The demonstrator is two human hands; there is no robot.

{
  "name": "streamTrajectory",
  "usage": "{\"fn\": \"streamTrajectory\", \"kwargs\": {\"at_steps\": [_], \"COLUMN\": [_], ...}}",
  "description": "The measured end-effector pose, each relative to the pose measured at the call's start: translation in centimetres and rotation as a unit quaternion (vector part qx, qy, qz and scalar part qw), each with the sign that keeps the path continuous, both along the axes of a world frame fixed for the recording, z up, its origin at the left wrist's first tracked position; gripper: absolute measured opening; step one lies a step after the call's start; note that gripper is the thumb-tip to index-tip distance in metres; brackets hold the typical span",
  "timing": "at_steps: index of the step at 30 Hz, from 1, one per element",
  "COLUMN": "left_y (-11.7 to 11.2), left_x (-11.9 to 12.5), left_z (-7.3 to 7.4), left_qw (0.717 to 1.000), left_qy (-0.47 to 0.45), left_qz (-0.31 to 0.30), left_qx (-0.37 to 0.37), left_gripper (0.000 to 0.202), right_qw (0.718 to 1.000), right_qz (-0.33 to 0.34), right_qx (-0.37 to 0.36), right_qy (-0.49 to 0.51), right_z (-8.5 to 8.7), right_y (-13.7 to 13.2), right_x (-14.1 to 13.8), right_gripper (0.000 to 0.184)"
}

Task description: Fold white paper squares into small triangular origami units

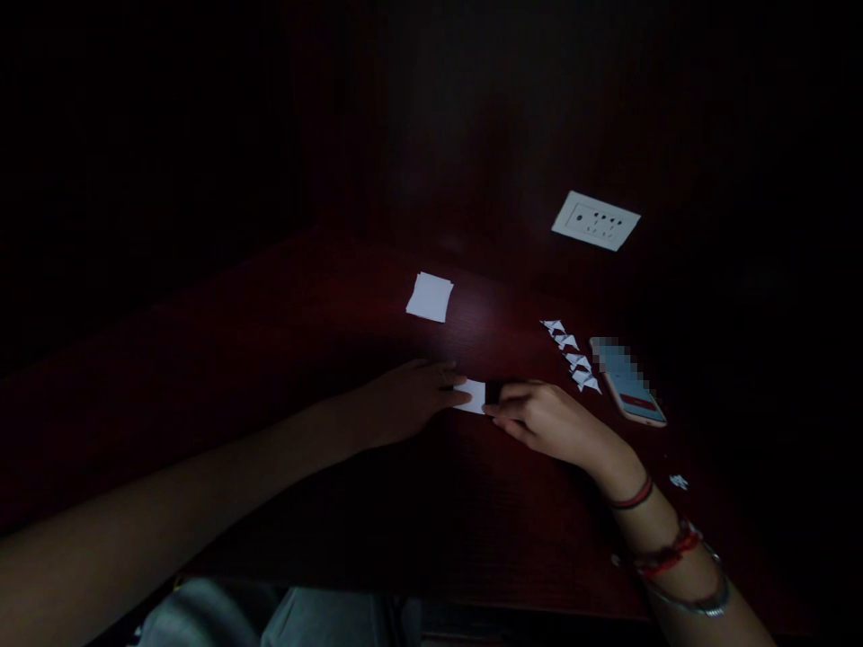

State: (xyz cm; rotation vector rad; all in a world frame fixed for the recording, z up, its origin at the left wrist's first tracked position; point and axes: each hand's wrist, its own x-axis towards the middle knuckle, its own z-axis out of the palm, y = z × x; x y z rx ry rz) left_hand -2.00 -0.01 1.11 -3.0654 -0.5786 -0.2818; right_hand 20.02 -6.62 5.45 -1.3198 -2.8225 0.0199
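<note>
A small white paper (473,395) lies on the dark red table (283,359) between my two hands. My left hand (411,400) rests on the table with its fingers stretched flat onto the paper's left edge. My right hand (546,418) has its fingers pressed together at the paper's right edge, pinching or pressing it. Much of the paper is hidden by my fingers, and the scene is very dim.
A small stack of white paper squares (430,296) lies farther back. A row of several folded white paper pieces (572,355) sits right of my hands, beside a phone (628,382). A white wall socket (595,220) is behind. A paper scrap (679,482) lies near my right wrist.
</note>
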Motion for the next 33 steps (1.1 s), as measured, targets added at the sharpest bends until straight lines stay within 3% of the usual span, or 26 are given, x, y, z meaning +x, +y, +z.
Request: {"fn": "streamTrajectory", "kwargs": {"at_steps": [11, 19, 33], "left_y": [-0.6, -0.8, -0.1], "left_x": [0.6, 0.6, 0.2], "left_z": [0.6, 2.0, 1.6], "left_qw": [1.000, 1.000, 0.997], "left_qy": [-0.006, 0.000, -0.003], "left_qz": [0.022, -0.024, -0.048], "left_qx": [0.009, 0.006, -0.067], "left_gripper": [0.036, 0.041, 0.044], "right_qw": [0.999, 0.998, 0.995], "right_qz": [-0.015, -0.062, -0.049], "right_qx": [-0.044, 0.020, 0.090], "right_qy": [0.026, -0.012, -0.018], "right_z": [0.2, -0.2, -0.5], "right_y": [-0.2, 0.2, 0.1], "right_x": [0.2, 0.6, -0.2], "right_gripper": [0.026, 0.027, 0.028]}}
